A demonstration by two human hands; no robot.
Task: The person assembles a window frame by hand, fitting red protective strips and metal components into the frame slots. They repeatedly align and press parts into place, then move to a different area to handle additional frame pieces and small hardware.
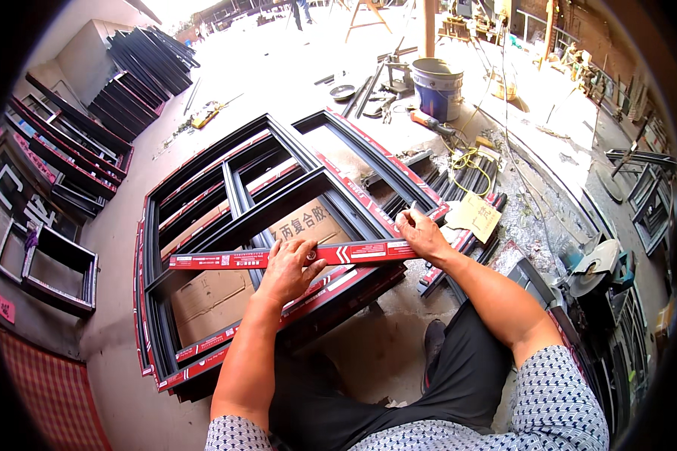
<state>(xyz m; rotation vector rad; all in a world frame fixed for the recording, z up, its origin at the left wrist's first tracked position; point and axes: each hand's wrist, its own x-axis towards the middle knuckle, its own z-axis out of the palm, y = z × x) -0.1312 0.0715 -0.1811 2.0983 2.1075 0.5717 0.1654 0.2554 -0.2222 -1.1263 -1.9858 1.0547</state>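
Observation:
A small dark metal window frame (226,261), faced with red protective film, lies across a stack of larger dark frames (154,218). My left hand (287,268) is closed over its near bar, with the fingers across the top edge and the thumb against the red face. At the bar's right end, my right hand (426,235) is pinched around a small, thin, pale piece (413,205) that is too small to name. The right wrist is close to the bar. Brown cardboard (217,301) shows through the frame openings.
Dark profiles (149,64) and frames lean along the left wall. To the right are a bucket (438,90), an angle grinder (432,122), a yellow cord (470,160), a paper note (475,216) and a cutting saw with a round blade (588,282). Scraps litter the floor.

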